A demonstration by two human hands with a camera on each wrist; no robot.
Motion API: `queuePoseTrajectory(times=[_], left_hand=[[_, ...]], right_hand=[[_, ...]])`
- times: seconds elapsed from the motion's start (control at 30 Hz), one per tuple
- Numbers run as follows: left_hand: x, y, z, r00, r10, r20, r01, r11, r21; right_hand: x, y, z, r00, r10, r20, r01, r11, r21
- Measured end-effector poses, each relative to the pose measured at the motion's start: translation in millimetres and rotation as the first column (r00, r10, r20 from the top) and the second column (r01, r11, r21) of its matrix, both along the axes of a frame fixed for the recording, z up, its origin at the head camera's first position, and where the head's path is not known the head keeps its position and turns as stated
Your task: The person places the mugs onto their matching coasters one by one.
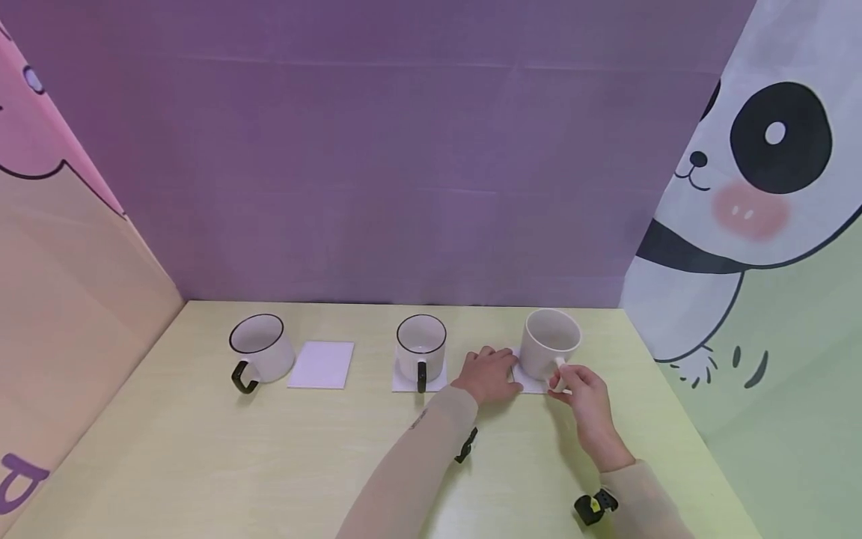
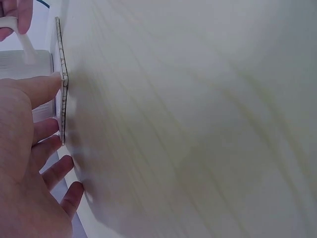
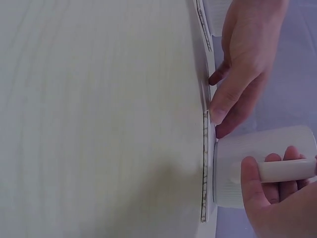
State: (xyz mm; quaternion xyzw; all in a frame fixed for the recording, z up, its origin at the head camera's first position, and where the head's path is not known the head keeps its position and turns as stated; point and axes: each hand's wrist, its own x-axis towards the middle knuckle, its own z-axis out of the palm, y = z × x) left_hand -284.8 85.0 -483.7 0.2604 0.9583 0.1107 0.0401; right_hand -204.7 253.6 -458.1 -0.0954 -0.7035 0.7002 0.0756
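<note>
A plain white mug (image 1: 548,348) stands upright on a square white coaster (image 1: 528,385) at the right of the table. My right hand (image 1: 591,408) pinches the mug's handle, which points toward me. In the right wrist view, the right thumb (image 3: 251,181) lies on one side of the handle and fingers show behind it. My left hand (image 1: 490,376) is on the coaster's left side, fingertips touching its edge. The left wrist view shows the left thumb (image 2: 47,89) against the coaster's edge and the other fingers loosely spread.
A black-rimmed white mug (image 1: 421,350) stands on the middle coaster (image 1: 404,386), black handle toward me. Another black-rimmed mug (image 1: 266,352) stands on the bare table at left, beside a bare coaster (image 1: 322,365). A purple wall (image 1: 404,187) rises behind the table; printed panels flank it.
</note>
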Motion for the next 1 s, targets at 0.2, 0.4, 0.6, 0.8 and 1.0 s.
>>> queuePoseTrajectory(times=[0.2, 0.4, 0.6, 0.8, 1.0], left_hand=[[-0.4, -2, -0.6, 1.0, 0.001, -0.012, -0.001, 1.0, 0.002], [1.8, -2, 3.1, 1.0, 0.001, -0.004, -0.001, 1.0, 0.013], [5.0, -4, 14.0, 1.0, -0.024, 0.001, 0.024, 0.997, 0.076], [11.2, -12, 41.3, 0.992, -0.126, -0.023, 0.126, 0.991, 0.041], [24.3, -21, 59.7, 0.977, -0.193, -0.092, 0.182, 0.977, -0.115]], right_hand=[[-1.8, -2, 1.1, 1.0, 0.016, 0.012, -0.016, 1.0, 0.004], [-2.6, -5, 2.2, 0.999, 0.017, 0.03, -0.018, 0.999, 0.05], [-1.7, -4, 4.5, 0.999, 0.02, 0.044, -0.024, 0.996, 0.084], [-2.2, -3, 6.5, 0.998, 0.041, 0.05, -0.044, 0.996, 0.072], [-1.5, -3, 7.2, 0.996, 0.05, 0.07, -0.056, 0.995, 0.084]])
